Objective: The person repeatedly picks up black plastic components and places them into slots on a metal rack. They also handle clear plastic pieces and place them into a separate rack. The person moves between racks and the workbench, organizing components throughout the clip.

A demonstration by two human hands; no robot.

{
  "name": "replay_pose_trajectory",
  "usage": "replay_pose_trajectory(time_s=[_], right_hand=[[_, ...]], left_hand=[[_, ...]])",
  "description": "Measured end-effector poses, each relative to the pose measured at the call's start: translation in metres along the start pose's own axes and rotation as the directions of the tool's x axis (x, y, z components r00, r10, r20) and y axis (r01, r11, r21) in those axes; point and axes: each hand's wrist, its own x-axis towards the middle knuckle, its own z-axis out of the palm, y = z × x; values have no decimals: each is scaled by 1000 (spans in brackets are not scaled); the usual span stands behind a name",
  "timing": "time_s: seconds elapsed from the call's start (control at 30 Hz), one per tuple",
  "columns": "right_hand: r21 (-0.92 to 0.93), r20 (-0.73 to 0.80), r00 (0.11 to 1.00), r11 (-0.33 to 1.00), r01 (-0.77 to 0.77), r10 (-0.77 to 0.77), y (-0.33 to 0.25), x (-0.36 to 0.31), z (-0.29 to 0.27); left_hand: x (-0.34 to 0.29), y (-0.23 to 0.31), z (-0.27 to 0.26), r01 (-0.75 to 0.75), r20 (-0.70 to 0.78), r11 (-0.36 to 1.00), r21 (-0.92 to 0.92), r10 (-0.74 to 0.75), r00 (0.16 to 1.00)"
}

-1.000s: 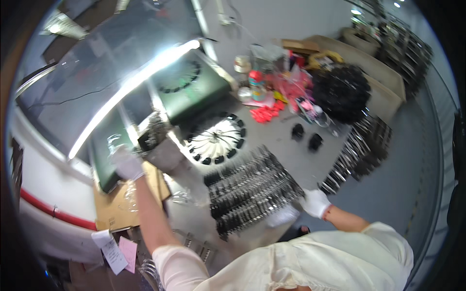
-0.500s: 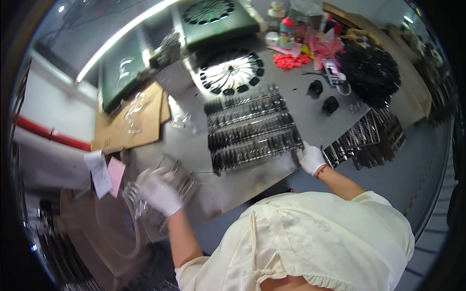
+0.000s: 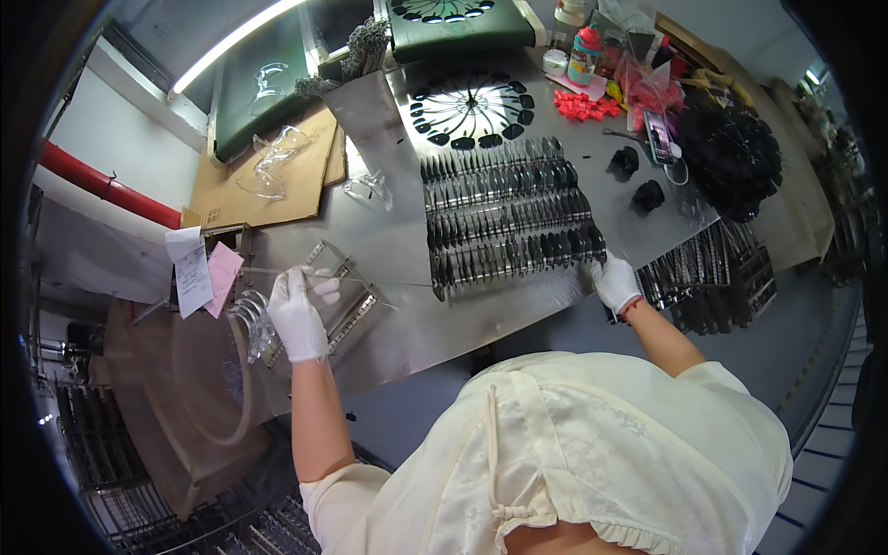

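A metal rack (image 3: 509, 227) with several rows of dark, lens-like pieces stands on the steel table in front of me. My right hand (image 3: 615, 283), in a white glove, is closed on its near right corner. From the rack's near left corner a thin rod (image 3: 407, 283) runs leftward. My left hand (image 3: 301, 314), also gloved, has its fingers bent round the rod's far end. Under and beside that hand lies an empty-looking metal frame (image 3: 351, 319). Several clear curved plastic pieces (image 3: 252, 324) hang just left of it.
Beyond the rack, dark lenses (image 3: 472, 106) form a ring on a bright panel. Cardboard (image 3: 217, 190) carries clear pieces at the left. Red bits (image 3: 587, 106), a bottle (image 3: 584, 57), a phone (image 3: 658, 139) and a black bundle (image 3: 726, 143) sit right. Another rack (image 3: 689, 264) stands beyond the table edge.
My left hand has shifted slightly up and left over the frame. The rack and my right hand appear farther right and a little higher in the picture, as the whole view has shifted.
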Motion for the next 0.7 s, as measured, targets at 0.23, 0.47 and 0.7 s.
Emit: replay_pose_trajectory(time_s=[0.23, 0.47, 0.7], right_hand=[[-30, 27, 999, 999, -16, 17, -1, 8, -24], [48, 62, 994, 995, -93, 89, -8, 13, -46], [-13, 91, 994, 998, -64, 65, -29, 21, -67]], left_hand=[[110, -83, -3, 366, 177, 924, -109, -344, 922], [78, -127, -20, 475, 209, 832, -286, -429, 879], [38, -122, -12, 482, 226, 766, -426, -426, 876]])
